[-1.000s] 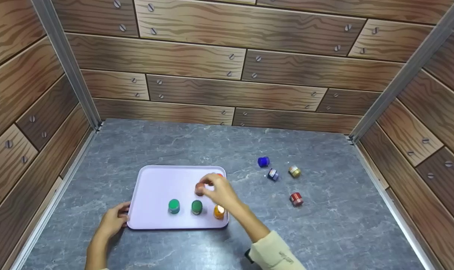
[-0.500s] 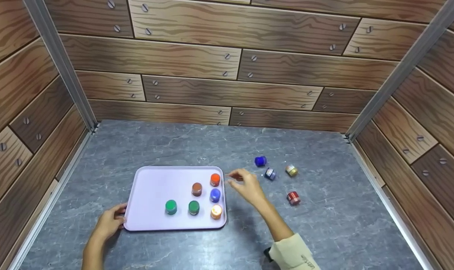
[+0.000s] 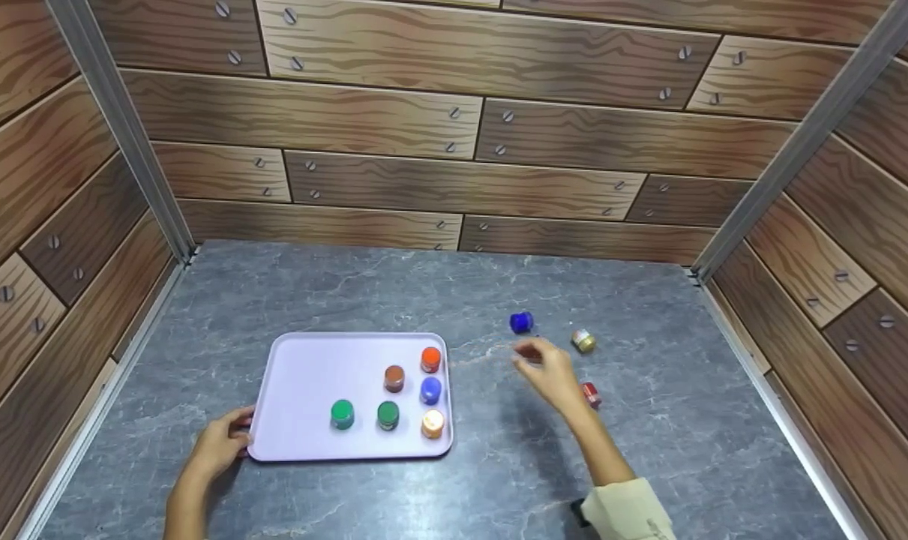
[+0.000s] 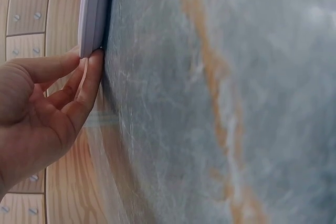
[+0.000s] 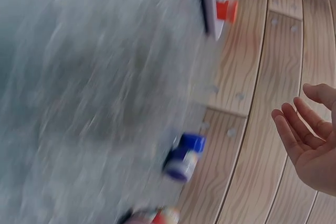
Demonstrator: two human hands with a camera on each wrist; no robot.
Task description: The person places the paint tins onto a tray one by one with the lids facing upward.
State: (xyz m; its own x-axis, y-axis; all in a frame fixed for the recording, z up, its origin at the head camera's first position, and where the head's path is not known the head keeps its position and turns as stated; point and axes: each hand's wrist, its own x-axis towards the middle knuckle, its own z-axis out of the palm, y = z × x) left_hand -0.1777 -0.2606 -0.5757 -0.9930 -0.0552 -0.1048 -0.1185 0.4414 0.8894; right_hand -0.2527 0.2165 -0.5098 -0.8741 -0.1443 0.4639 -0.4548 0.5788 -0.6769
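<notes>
Purple jar [image 5: 179, 169], likely target: just by the right hand [image 3: 551, 375], hidden behind it in the head view; right wrist view shows it next to the blue jar [image 3: 521, 322], which lies just beyond the right fingertips. Step looks like a pick-up. Best done from above, thumb and fingers either side of one jar, not nudging its neighbour; jars seem tipped over, could roll. Right hand: fingers loosely bent, thumb well apart, holding nothing; contact with a jar not seen. Gold jar [image 3: 583, 341] beyond and right of it, red jar [image 3: 591, 394] partly behind its wrist. Tray [image 3: 304, 382] sits between the hands, carrying a brown jar [image 3: 394, 379] and five others, all upright. Left hand [image 3: 217, 446] pinches the tray's near corner, thumb against fingers; a steady hold there should stop sliding.
</notes>
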